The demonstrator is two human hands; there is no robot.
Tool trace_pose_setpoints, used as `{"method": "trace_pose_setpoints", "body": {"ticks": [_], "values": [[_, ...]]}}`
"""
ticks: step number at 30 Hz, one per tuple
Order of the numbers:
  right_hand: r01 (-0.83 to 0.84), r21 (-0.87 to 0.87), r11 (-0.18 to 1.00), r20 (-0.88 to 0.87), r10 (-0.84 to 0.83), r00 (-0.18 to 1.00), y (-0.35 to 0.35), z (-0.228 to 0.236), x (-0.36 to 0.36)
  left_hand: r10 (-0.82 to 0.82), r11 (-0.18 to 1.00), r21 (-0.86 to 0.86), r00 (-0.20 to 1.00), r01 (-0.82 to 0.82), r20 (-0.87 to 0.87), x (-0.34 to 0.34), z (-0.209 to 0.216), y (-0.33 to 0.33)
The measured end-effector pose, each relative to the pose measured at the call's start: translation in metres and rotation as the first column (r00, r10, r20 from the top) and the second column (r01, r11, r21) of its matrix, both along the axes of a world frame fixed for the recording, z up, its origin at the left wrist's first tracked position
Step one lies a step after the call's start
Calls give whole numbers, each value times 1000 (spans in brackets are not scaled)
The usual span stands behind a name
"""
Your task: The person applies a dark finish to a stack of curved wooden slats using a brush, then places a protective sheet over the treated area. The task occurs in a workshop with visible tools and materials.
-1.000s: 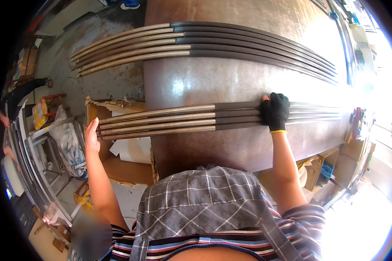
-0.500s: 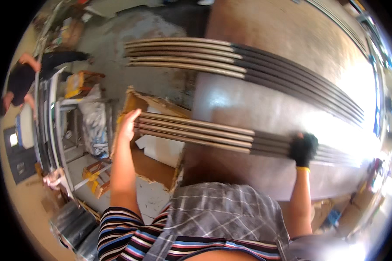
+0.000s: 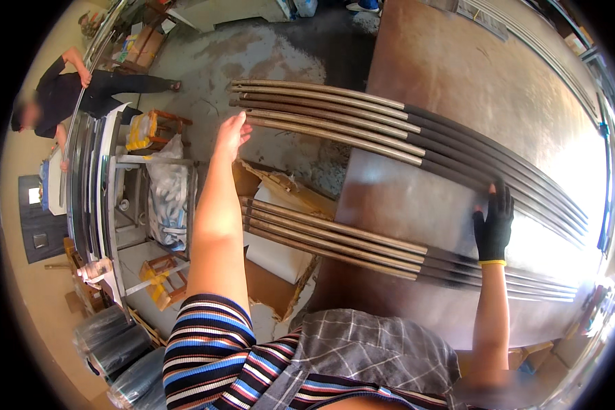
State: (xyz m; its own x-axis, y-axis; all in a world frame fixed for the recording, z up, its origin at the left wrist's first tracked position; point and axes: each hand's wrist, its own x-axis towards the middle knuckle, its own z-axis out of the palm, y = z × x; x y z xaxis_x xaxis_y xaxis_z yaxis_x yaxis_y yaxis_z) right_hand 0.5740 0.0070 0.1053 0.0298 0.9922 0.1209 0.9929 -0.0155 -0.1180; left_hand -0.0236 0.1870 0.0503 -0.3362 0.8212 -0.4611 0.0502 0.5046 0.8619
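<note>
Two groups of long metal tubes lie across the table, with bare metallic left lengths and dark right lengths. My left hand [image 3: 232, 137], bare, is at the left ends of the far tubes [image 3: 335, 123]; its thumb and fingers are apart, and whether it touches the nearest tube I cannot tell. My right hand [image 3: 493, 229], in a black glove with bare fingertips and a yellow cuff, is open, fingers stretched against the dark part of the far group's near side. Nearer me, the second tube group [image 3: 335, 239] lies untouched side by side, its left ends over an open carton.
The metal-topped table [image 3: 383, 184] carries both groups, whose left ends jut past its edge. Below them sits the torn cardboard carton [image 3: 280, 290]. A metal rack [image 3: 126, 236] stands at left, near wrapped rolls [image 3: 116, 342]. Another person [image 3: 61, 96] holds long thin strips at far left.
Both hands have left the near tubes and moved away from me to the far group. My right hand's fingers have stretched out. The whole view has shifted.
</note>
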Motion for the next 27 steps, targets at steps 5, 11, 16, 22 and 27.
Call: {"method": "trace_pose_setpoints", "body": {"ticks": [5,11,16,22,27], "values": [[56,59,997,-22,-55,998,-9,-14,6,-135,991,-11,990,134,-31,-16,-10,-32],[82,18,996,-189,-77,979,-11,-5,27,-345,933,-134,937,335,-54,3,5,-83],[25,39,999,-35,-24,999,-25,-23,55,-336,938,-90,942,334,-4,3,-13,-111],[189,-16,982,-60,-190,980,-52,-1,35,-333,938,-124,941,324,-63,14,2,-131],[254,-39,966,-76,-257,963,-73,-3,37,-388,918,-112,920,380,-60,-3,-12,-145]]}}
